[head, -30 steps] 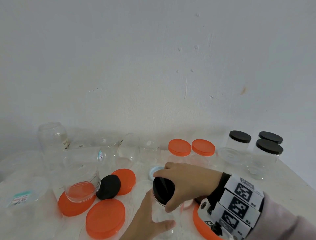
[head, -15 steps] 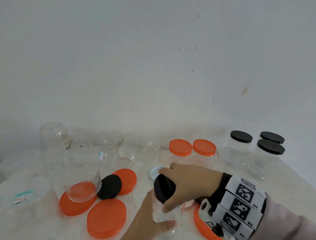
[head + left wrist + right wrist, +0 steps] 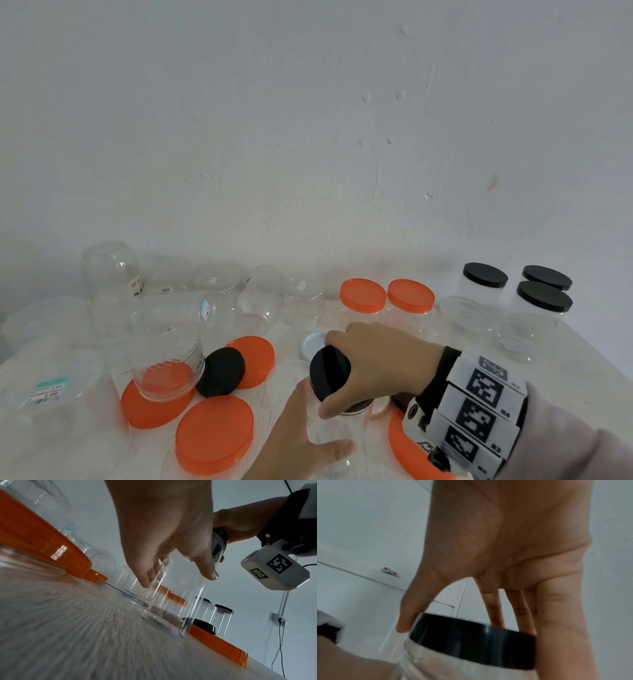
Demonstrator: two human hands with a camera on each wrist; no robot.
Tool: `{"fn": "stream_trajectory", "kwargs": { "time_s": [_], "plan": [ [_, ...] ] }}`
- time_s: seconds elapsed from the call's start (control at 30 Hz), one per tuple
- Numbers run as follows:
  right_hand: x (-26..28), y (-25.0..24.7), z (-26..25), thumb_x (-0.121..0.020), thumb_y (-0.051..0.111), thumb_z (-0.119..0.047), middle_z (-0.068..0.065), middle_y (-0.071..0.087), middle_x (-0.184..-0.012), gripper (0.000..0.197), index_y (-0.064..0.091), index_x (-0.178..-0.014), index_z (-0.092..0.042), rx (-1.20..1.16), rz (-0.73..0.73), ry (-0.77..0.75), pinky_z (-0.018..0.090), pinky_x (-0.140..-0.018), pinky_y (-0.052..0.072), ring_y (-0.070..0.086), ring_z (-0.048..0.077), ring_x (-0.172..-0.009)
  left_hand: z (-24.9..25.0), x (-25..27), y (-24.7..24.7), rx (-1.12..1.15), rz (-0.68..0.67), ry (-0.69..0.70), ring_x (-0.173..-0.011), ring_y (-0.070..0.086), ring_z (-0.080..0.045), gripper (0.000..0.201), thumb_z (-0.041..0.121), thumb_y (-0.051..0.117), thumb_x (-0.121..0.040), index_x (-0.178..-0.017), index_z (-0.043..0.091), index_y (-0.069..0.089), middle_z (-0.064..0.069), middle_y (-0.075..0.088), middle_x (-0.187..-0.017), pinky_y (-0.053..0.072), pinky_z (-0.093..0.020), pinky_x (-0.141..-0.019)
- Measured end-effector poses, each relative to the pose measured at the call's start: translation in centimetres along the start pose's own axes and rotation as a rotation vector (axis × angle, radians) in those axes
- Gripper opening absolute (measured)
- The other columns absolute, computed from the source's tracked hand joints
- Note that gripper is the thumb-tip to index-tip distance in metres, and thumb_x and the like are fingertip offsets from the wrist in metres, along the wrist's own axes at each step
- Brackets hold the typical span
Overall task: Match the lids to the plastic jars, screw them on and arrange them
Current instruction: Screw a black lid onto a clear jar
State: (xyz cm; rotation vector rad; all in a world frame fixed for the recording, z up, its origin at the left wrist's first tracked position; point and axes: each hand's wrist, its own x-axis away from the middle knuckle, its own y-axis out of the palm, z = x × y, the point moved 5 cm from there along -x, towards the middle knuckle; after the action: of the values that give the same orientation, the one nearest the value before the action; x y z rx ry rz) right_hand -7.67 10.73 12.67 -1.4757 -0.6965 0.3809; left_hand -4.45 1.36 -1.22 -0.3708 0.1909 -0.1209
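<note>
Pale worktop [image 3: 579, 356] crowded, right edge near | right grip [image 3: 383, 363] grasping round black lid [image 3: 330, 371] atop clear plastic jar [image 3: 337, 435] | left grip [image 3: 301, 435] holding jar | labels unreadable

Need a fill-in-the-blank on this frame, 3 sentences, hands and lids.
The right hand grips a ____ round plastic lid on top of the clear plastic jar.
The left hand holds that jar's ____.
At the back right stand ____ black-lidded clear jars.

Missing: black; side; three
</note>
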Motion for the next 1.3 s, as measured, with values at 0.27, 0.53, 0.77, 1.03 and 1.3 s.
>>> {"fn": "stream_trajectory", "kwargs": {
  "time_s": [0.27,0.53,0.77,1.03,1.3],
  "plan": [
    [0.1,-0.2,-0.5,-0.073,0.075,-0.049,-0.006,0.039,-0.119,0.082,0.031,-0.140,-0.037,0.007,-0.155,-0.119,0.033,-0.084,0.045,0.042,0.017,-0.105,-0.2,0.0,-0.1,-0.044,-0.001,-0.107,-0.118,0.032,0.014,0.096,0.070,0.069,-0.047,-0.120,0.054,0.010,0.037,0.024,-0.126,0.034,-0.010,-0.097],
    [0.0,-0.3,-0.6,-0.071,0.073,-0.057,-0.005,0.044,-0.099,0.067,0.046,-0.125,-0.029,0.051,-0.056,-0.131,0.026,-0.062,0.039,0.049,0.017,-0.088,0.2,0.2,-0.2,-0.027,-0.004,-0.039,-0.117,0.024,0.029,0.091,0.066,0.071,-0.052,-0.122,0.059,0.013,0.041,0.023,-0.132,0.033,-0.008,-0.096],
    [0.0,0.3,-0.4,-0.068,0.061,-0.076,-0.006,0.043,-0.084,0.071,0.047,-0.108,-0.020,0.062,0.053,0.013,0.029,-0.064,0.042,0.051,0.018,-0.080,0.0,0.2,-0.1,0.012,0.019,0.012,-0.128,0.026,0.020,0.096,0.068,0.073,-0.055,-0.131,0.052,0.017,0.036,0.028,-0.138,0.032,-0.013,-0.104],
    [0.4,-0.8,-0.1,-0.070,0.077,-0.050,-0.010,0.039,-0.107,0.080,0.036,-0.138,-0.034,-0.016,-0.176,-0.104,0.031,-0.079,0.047,0.046,0.014,-0.098,-0.4,0.3,0.0,-0.046,0.003,-0.062,-0.114,0.025,0.027,0.088,0.050,0.079,-0.067,-0.115,0.063,0.007,0.042,0.021,-0.127,0.033,-0.003,-0.088],
    [0.0,-0.6,0.0,-0.066,0.071,-0.068,-0.005,0.050,-0.095,0.069,0.052,-0.112,-0.021,0.025,-0.033,-0.069,0.025,-0.061,0.041,0.052,0.016,-0.082,-0.2,0.4,-0.1,-0.024,0.016,-0.058,-0.117,0.026,0.028,0.092,0.068,0.073,-0.052,-0.122,0.062,0.014,0.041,0.026,-0.132,0.034,-0.006,-0.091]
  ]
}}
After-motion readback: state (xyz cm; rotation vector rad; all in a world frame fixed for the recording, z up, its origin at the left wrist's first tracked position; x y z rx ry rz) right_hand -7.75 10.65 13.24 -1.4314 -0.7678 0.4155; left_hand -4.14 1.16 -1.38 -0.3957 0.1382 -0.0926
